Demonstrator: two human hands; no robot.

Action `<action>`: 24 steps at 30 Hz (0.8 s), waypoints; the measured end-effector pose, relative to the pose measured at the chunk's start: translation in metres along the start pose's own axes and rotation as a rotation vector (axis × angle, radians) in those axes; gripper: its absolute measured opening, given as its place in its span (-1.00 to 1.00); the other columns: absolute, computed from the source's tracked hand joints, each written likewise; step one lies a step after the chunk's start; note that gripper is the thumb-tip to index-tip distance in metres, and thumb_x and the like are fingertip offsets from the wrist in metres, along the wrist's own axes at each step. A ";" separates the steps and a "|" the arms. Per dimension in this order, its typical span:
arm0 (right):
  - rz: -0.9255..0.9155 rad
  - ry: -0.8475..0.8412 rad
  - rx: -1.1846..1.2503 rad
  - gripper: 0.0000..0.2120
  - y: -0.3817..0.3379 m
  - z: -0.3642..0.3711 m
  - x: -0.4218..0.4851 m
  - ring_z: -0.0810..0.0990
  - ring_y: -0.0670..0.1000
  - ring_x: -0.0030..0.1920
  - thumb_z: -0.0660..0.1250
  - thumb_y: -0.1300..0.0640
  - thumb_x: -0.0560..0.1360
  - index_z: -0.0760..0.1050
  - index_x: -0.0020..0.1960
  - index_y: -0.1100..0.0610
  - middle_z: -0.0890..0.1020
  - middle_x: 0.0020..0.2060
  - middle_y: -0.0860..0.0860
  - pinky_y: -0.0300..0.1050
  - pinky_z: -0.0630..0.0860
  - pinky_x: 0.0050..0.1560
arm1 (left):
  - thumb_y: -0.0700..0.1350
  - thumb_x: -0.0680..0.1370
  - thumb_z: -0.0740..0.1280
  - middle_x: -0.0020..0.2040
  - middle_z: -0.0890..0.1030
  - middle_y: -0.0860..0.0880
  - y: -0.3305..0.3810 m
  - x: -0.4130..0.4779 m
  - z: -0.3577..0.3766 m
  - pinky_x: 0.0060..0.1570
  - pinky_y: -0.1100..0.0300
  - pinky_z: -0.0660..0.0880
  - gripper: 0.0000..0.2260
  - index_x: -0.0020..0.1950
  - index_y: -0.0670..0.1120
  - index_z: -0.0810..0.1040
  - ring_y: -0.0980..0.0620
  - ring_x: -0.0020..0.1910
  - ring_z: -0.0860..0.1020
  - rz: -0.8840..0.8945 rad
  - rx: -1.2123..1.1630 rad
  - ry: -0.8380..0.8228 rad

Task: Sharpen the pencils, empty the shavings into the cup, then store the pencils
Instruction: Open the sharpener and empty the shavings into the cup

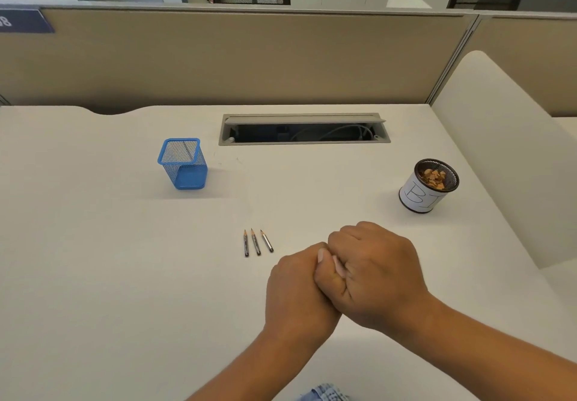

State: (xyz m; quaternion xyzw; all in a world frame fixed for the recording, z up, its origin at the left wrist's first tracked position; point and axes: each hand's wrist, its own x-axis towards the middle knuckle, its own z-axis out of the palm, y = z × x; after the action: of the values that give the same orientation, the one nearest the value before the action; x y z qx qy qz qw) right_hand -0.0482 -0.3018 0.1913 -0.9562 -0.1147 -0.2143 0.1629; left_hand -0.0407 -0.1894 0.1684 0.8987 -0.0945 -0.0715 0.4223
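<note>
Three short sharpened pencils [256, 242] lie side by side on the white desk [125, 275], tips pointing away from me. Just right of them my left hand [296, 291] and my right hand [377, 275] are pressed together, both curled into fists. Anything held inside them is hidden, and no sharpener shows anywhere. A blue mesh pencil holder [184, 164] stands empty at the back left. At the right stands a round black mesh cup [429, 186] with a white paper label, holding wood shavings.
An open cable hatch [304, 132] is set into the desk at the back centre. A beige partition [249, 57] runs along the far edge, and a white curved divider [499, 150] closes the right side.
</note>
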 end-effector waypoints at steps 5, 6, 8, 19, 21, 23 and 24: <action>0.315 -0.180 0.418 -0.69 -0.009 -0.011 0.002 0.40 -0.06 -0.39 0.34 -0.19 0.43 0.42 -0.28 0.03 0.47 -0.43 -0.07 -0.28 0.32 -0.43 | -0.09 0.34 0.27 -0.48 0.49 0.04 -0.004 0.008 -0.004 -0.47 0.00 0.45 -0.89 -0.38 -0.02 0.39 0.05 -0.47 0.41 -0.012 -0.120 0.070; 0.366 -0.185 0.504 -0.73 -0.010 -0.014 0.002 0.42 -0.09 -0.39 0.41 -0.17 0.41 0.47 -0.24 0.01 0.51 -0.41 -0.09 -0.31 0.35 -0.42 | -0.11 0.35 0.29 -0.48 0.49 0.04 -0.004 0.010 -0.007 -0.47 0.02 0.45 -0.87 -0.39 -0.01 0.38 0.04 -0.46 0.43 -0.005 -0.111 0.076; 0.424 -0.180 0.615 -0.84 -0.012 -0.021 0.002 0.49 -0.14 -0.38 0.50 -0.04 0.37 0.57 -0.18 -0.02 0.60 -0.33 -0.19 -0.37 0.39 -0.40 | -0.12 0.39 0.35 -0.48 0.46 0.05 -0.006 0.012 -0.009 -0.48 0.10 0.41 -0.78 -0.40 0.04 0.37 0.07 -0.47 0.40 0.015 -0.092 0.093; 0.522 -0.222 0.770 -0.85 -0.004 -0.036 0.002 0.71 -0.07 -0.17 0.52 0.12 0.39 0.66 -0.07 -0.07 0.73 -0.17 -0.12 -0.21 0.64 -0.17 | -0.10 0.42 0.42 -0.47 0.51 0.08 -0.007 0.016 -0.013 -0.46 0.19 0.45 -0.75 -0.37 0.16 0.45 0.13 -0.46 0.45 0.079 -0.198 0.026; 0.530 -0.210 0.772 -0.83 -0.002 -0.036 0.003 0.72 -0.06 -0.17 0.52 0.14 0.39 0.66 -0.07 -0.07 0.73 -0.18 -0.11 -0.22 0.64 -0.19 | -0.10 0.41 0.43 -0.39 0.57 0.07 -0.006 0.016 -0.014 -0.39 0.14 0.53 -0.84 -0.27 0.11 0.50 0.11 -0.41 0.50 0.093 -0.238 0.001; 0.533 -0.201 0.777 -0.81 0.001 -0.037 0.003 0.72 -0.06 -0.17 0.51 0.18 0.40 0.66 -0.07 -0.07 0.73 -0.18 -0.11 -0.24 0.64 -0.19 | -0.09 0.43 0.42 -0.27 0.61 0.07 -0.005 0.016 -0.016 -0.29 0.10 0.59 -0.89 -0.15 0.07 0.52 0.07 -0.30 0.56 0.122 -0.297 -0.065; 0.529 -0.198 0.772 -0.80 0.002 -0.037 0.003 0.72 -0.06 -0.17 0.50 0.21 0.41 0.66 -0.06 -0.07 0.73 -0.17 -0.11 -0.25 0.64 -0.18 | -0.09 0.46 0.41 -0.21 0.60 0.08 -0.005 0.016 -0.018 -0.25 0.13 0.59 -0.89 -0.08 0.06 0.50 0.07 -0.25 0.55 0.147 -0.312 -0.112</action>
State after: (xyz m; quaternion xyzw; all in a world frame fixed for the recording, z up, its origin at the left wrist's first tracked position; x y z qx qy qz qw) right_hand -0.0584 -0.3166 0.2241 -0.8381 0.0463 -0.0150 0.5433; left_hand -0.0210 -0.1769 0.1754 0.8075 -0.1711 -0.1042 0.5548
